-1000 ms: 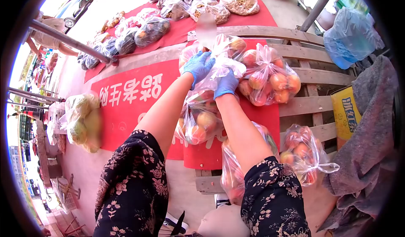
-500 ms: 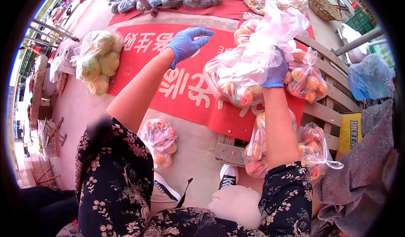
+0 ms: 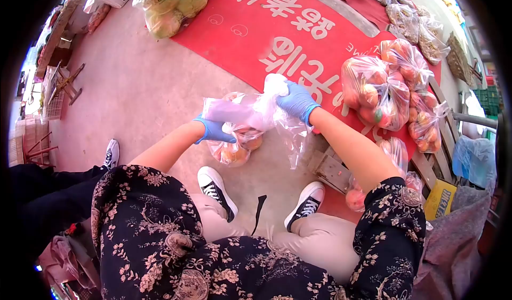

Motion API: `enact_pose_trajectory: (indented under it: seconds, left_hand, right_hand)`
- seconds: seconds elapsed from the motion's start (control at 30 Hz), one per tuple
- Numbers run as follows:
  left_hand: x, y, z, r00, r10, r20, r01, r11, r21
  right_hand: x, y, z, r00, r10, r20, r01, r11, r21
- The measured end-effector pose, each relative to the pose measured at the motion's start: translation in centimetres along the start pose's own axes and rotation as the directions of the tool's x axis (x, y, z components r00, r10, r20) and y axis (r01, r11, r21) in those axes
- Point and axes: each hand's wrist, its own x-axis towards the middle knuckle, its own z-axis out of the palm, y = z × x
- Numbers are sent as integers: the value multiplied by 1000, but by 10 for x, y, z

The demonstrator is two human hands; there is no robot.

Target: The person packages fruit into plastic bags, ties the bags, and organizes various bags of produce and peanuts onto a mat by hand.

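Head view: a thin plastic bag (image 3: 240, 113) is held up between two blue-gloved hands, in front of the person. Its bunched white end is clasped by the curled fingers of the right hand (image 3: 297, 102). The left hand (image 3: 215, 131) is placed at the other end, fingers stretched under the film; whether it is pinched cannot be told. Just behind, a bag of fruit (image 3: 230, 153) is seen on the pale floor (image 3: 133, 86); at right, more fruit bags (image 3: 368, 86) are grouped on a red mat (image 3: 229, 46). Slippery film is probably best pinched by its edge and spread without tugging.
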Motion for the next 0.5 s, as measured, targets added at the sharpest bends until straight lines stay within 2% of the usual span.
enact_pose_trajectory:
  seconds: [0.03,0.1,0.13,0.17,0.2,0.23,0.3,0.43,0.5]
  left_hand:
    - [-4,4,3,995,34,97,-41,996,74]
    - [0,-13,33,994,23,104,-36,991,126]
    - [4,-16,40,990,-13,138,-21,969,247]
    - [7,-17,47,984,-56,167,-9,931,365]
    - [11,-18,55,977,-101,189,-2,878,479]
    - [11,-20,60,988,-102,115,39,891,453]
    - [14,-25,70,993,-113,-31,116,912,393]
    - [28,-14,56,979,-107,175,17,894,448]
    - [32,-21,55,988,-108,112,39,869,494]
  right_hand:
    - [-5,-2,11,999,29,35,-28,999,-32]
    - [-9,7,36,993,63,99,-51,991,-123]
    - [-17,-10,40,987,65,146,-49,992,-113]
    - [-30,-25,37,979,40,202,-35,999,-28]
    - [-31,-6,55,970,60,234,-40,995,-91]
    - [-31,16,75,961,81,266,-42,988,-151]
    - [-45,23,92,896,79,438,45,963,-267]
    - [-87,25,108,808,94,581,79,961,-266]
    - [-99,26,108,755,135,642,80,952,-294]
